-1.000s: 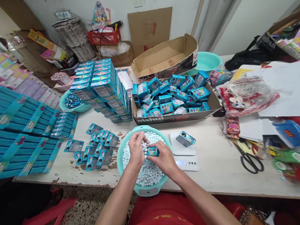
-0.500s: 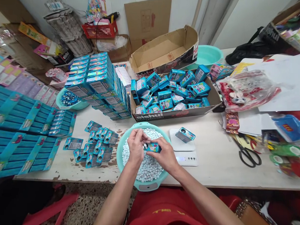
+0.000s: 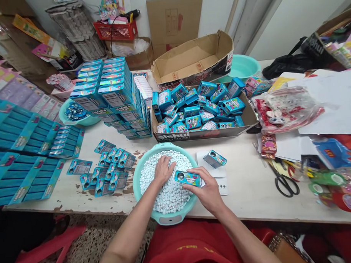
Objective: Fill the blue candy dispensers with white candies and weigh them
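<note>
Red top point(image 3: 167, 239) w/ yellow lettering point(image 3: 193, 247) on front (too sm. to read), bare forearms point(image 3: 131, 225)

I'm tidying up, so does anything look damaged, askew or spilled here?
Paint on the table is chipped into brown patches around the loose blue pieces, and one blue tin sits at an angle on the scale. No white pellets look spilled outside the bowl.

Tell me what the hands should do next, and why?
Maybe the left hand should pinch up some white pieces: its fingers already touch them in the bowl, and the right hand holds a blue box with its round hole showing.
</note>
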A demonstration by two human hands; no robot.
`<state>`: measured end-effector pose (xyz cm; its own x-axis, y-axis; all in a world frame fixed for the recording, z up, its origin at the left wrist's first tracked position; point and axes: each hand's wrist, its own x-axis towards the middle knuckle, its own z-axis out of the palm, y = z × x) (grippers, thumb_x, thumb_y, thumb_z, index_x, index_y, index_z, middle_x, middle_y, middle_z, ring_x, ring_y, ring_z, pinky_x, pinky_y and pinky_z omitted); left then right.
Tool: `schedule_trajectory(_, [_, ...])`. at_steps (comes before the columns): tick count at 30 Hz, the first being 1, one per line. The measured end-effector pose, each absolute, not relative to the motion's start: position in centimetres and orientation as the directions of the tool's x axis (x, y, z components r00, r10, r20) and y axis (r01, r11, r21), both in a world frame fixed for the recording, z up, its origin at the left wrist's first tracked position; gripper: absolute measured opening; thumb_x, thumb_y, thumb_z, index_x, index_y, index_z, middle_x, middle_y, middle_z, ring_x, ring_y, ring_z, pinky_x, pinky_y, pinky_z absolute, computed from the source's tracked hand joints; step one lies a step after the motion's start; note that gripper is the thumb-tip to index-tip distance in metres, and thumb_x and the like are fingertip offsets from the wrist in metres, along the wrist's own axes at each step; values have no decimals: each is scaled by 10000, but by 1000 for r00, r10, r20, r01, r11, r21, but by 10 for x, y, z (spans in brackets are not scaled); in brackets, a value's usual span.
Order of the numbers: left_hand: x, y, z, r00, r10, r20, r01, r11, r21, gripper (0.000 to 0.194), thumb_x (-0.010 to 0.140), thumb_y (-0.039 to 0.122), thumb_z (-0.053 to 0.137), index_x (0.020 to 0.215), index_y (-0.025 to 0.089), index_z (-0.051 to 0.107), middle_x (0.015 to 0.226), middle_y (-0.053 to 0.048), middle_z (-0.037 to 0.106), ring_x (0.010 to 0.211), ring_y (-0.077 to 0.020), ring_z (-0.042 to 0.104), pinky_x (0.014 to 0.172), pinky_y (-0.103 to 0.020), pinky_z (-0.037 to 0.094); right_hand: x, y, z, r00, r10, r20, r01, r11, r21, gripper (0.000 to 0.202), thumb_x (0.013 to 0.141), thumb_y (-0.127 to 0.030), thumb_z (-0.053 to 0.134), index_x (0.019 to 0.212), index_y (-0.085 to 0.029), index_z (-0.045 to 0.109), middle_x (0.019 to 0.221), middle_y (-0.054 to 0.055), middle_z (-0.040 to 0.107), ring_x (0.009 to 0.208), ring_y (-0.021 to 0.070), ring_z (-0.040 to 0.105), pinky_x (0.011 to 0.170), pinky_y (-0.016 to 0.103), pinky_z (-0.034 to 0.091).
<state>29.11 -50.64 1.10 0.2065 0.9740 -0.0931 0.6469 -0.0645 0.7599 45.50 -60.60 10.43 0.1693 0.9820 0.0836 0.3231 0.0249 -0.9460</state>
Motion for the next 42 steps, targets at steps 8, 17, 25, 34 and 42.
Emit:
schedule_trajectory(8, [290, -525, 13, 45, 973, -225, 501, 173, 848, 248, 683, 408, 646, 600, 201, 540, 619, -6, 535, 667, -182, 536, 655, -279, 392, 459, -607, 103, 201, 976, 82, 425, -12, -905, 291, 696, -362, 743, 947, -242, 657, 908, 42, 638, 868, 222, 621, 760, 358, 510])
schedule_trajectory(17, [294, -533, 97, 81, 875, -477, -524, 445, 726, 266, 683, 394, 642, 722, 189, 477, 586, 43, 497, 447, -78, 459, 397, -179, 288, 440, -600, 100, 107, 989, 100, 531, 28, -847, 271, 725, -321, 725, 960, -232, 624, 907, 47, 619, 872, 224, 608, 754, 349, 499])
schedule_trajectory(25, [307, -537, 122, -102, 965, -242, -528, 154, 835, 171, 711, 285, 634, 714, 195, 489, 611, 35, 546, 569, -109, 551, 572, -236, 439, 419, -592, 111, 65, 992, 111, 558, 56, -828, 323, 683, -287, 768, 962, -225, 617, 895, 37, 615, 881, 224, 602, 767, 344, 486])
schedule_trajectory(34, [312, -531, 120, -139, 953, -269, -433, 185, 882, 196, 719, 306, 652, 726, 177, 505, 569, 50, 524, 482, -74, 494, 532, -203, 405, 422, -585, 105, 65, 993, 99, 594, 41, -804, 336, 664, -278, 781, 956, -217, 626, 885, 39, 619, 869, 227, 602, 738, 337, 474])
schedule_trajectory(42, [316, -531, 123, -151, 959, -239, -423, 156, 892, 276, 745, 358, 657, 651, 175, 474, 516, 63, 469, 440, -65, 459, 482, -198, 382, 420, -586, 102, 58, 996, 69, 562, 24, -827, 337, 657, -252, 784, 957, -234, 633, 895, 31, 628, 889, 228, 600, 752, 344, 460])
